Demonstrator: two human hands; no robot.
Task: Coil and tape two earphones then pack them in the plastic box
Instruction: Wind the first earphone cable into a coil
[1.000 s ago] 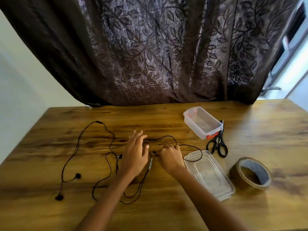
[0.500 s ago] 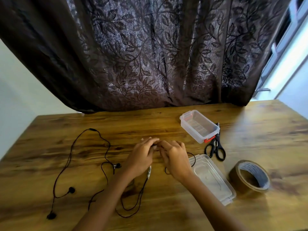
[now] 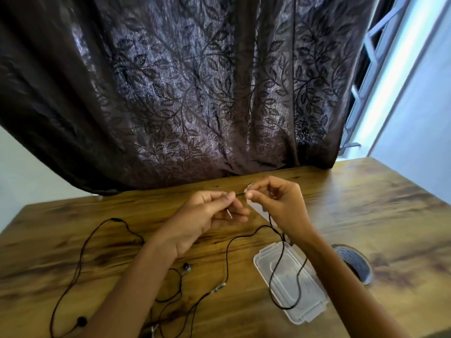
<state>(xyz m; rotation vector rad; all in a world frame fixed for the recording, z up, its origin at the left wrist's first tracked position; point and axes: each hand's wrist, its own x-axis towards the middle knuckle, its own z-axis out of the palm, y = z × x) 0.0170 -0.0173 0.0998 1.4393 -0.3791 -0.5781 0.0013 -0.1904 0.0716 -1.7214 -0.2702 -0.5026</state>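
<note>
Both hands are raised above the wooden table (image 3: 366,215). My left hand (image 3: 207,215) and my right hand (image 3: 280,206) pinch a short stretch of a black earphone cable (image 3: 227,254) between fingertips, close together. From my right hand the cable hangs down and loops over the clear plastic lid (image 3: 290,281). A second black earphone (image 3: 80,252) lies spread on the left of the table, one earbud (image 3: 81,320) near the front edge. The plastic box itself is hidden behind my hands.
A roll of brown tape (image 3: 353,262) lies right of my right forearm, partly covered by it. A dark leaf-patterned curtain (image 3: 195,93) hangs behind the table's far edge. A window frame (image 3: 373,52) shows at the upper right.
Both hands have lifted off the table with one earphone cable pinched between them, and the view has tilted upward. The box and scissors are out of sight now.
</note>
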